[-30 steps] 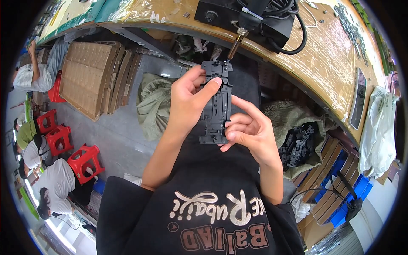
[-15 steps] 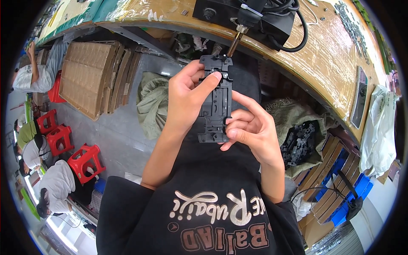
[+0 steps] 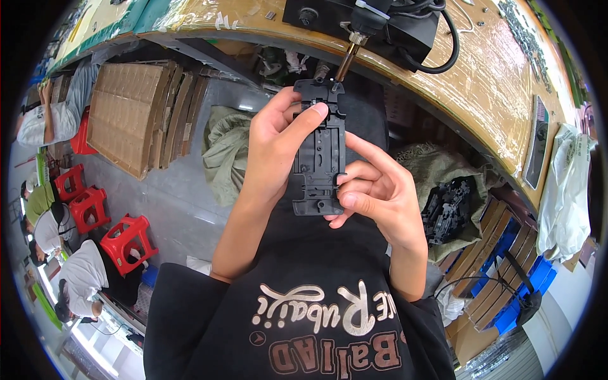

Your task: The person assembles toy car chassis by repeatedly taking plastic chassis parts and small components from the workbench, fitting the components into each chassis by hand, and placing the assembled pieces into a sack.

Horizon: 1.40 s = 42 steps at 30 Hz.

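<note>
Between my hands, upright over my lap, is a long black moulded plastic part [image 3: 320, 152] with slots and raised ribs. My left hand [image 3: 282, 130] grips its upper left side, the thumb pressed on its face near the top. Around the lower right edge close the fingers and thumb of my right hand [image 3: 380, 196], with the index finger stretched along the side. A metal rod-like tip [image 3: 346, 62], fixed to a black tool [image 3: 368, 20] at the bench edge, points down at the part's top end. Whether tip and part touch I cannot tell.
A wooden bench [image 3: 481, 95] curves across the top, bearing a black box [image 3: 310, 16] with cables. An open sack [image 3: 451, 209] of black parts lies at right, near stacked cardboard [image 3: 487, 272]. Flattened cartons [image 3: 130, 117], red stools [image 3: 128, 244] and several people are at left.
The lower end of the black plastic part has shifted slightly down and left, with my hands keeping their hold. The tool tip appears slightly higher and further left.
</note>
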Motion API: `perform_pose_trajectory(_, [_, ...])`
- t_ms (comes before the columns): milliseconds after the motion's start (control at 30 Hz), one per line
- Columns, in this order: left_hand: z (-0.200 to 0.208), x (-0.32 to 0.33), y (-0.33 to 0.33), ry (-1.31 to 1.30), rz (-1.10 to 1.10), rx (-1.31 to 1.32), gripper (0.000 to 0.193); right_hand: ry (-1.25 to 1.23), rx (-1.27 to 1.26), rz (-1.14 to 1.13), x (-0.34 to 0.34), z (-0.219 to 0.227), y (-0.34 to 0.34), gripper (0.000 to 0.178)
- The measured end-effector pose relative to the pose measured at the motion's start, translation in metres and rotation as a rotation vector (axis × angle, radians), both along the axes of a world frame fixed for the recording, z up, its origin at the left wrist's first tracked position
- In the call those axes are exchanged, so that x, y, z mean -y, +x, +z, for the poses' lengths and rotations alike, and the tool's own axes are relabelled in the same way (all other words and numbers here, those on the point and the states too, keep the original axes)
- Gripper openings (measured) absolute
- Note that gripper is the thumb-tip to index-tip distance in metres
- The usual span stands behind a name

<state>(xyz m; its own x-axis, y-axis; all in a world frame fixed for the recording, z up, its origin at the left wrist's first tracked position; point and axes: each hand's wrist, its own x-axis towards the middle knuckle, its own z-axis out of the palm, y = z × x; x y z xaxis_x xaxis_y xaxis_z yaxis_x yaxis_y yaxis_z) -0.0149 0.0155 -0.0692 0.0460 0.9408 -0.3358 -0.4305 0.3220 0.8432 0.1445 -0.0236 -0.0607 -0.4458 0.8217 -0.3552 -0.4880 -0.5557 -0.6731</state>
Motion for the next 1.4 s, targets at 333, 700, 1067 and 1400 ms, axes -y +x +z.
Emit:
perform_pose_trajectory(333, [-0.0041, 0.0064, 0.0001, 0.054, -0.131, -0.034, 0.026, -0.017, -0.033, -0.001, 0.0051, -0.0057, -0.0008, 0.062])
perform_pose_trajectory(700, [-0.0033, 0.0047, -0.0005, 0.051, -0.115, -0.042, 0.026, 0.006, -0.022, -0.006, 0.0029, -0.0051, -0.0002, 0.061])
perform_pose_trajectory(1067, [-0.0033, 0.0014, -0.0005, 0.068, -0.119, -0.056, 0.024, 0.000, 0.012, -0.016, 0.0003, -0.0047, -0.0021, 0.065])
perform_pose_trajectory(1400, [-0.0067, 0.0040, -0.0005, 0.066, -0.106, -0.052, 0.025, -0.007, -0.035, -0.009, 0.0030, -0.0089, -0.0025, 0.059])
